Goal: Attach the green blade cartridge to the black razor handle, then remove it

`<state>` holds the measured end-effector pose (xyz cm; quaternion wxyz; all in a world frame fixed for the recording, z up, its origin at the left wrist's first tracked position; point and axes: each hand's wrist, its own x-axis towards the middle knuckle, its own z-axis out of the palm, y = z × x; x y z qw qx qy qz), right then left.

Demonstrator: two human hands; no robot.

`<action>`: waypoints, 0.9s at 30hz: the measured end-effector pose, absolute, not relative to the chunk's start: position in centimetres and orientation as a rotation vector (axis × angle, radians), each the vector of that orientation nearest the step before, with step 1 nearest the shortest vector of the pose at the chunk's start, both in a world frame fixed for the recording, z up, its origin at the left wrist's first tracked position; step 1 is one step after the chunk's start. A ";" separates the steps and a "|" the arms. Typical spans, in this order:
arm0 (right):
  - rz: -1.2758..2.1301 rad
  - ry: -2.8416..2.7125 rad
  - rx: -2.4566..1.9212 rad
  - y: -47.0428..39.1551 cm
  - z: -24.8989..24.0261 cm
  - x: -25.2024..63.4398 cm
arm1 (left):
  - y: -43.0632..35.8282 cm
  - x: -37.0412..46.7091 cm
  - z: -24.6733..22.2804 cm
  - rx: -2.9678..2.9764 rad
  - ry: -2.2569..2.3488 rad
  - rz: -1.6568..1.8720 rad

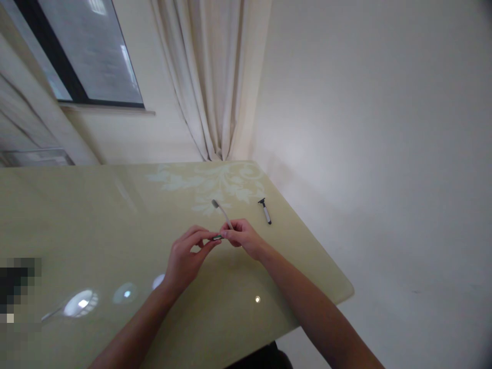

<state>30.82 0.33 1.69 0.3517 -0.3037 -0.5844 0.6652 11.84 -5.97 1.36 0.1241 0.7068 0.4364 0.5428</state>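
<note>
My right hand (245, 239) is closed around the handle of a toothbrush (224, 212), whose dark-bristled head points up and away to the left. Between the fingertips of my left hand (187, 256) is pinched a small green-and-white item (217, 237); most of it is covered, so its kind is unclear. The thumb and fingers of my right hand meet its right end. Both hands are held close together above the table. A razor (266, 211) with a grey-and-black handle lies to the right, beyond my right hand, touched by neither.
The glossy, pale green table (115, 215) has a white floral pattern near its far right corner and reflects several lights. Its right edge runs beside a white wall (376, 154). Curtains (215, 77) and a window (103, 51) stand behind. A blurred-out patch (17, 282) covers the left edge.
</note>
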 end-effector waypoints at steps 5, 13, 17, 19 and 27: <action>1.741 -1.441 -0.787 0.5 1.6 30.8 | -6.0 11.6 1.2 2.059 1.177 1.465; 1.778 -1.524 -0.776 0.2 1.4 30.9 | -5.6 11.5 1.0 2.071 1.181 1.369; 1.738 -1.591 -0.804 0.2 1.3 30.9 | -5.7 11.5 0.9 2.095 1.174 1.310; 1.729 -1.606 -0.807 0.2 1.2 30.9 | -5.8 11.6 0.9 2.097 1.184 1.298; 1.539 -1.725 -0.824 0.3 2.1 31.2 | -5.4 11.2 0.9 1.965 1.309 1.348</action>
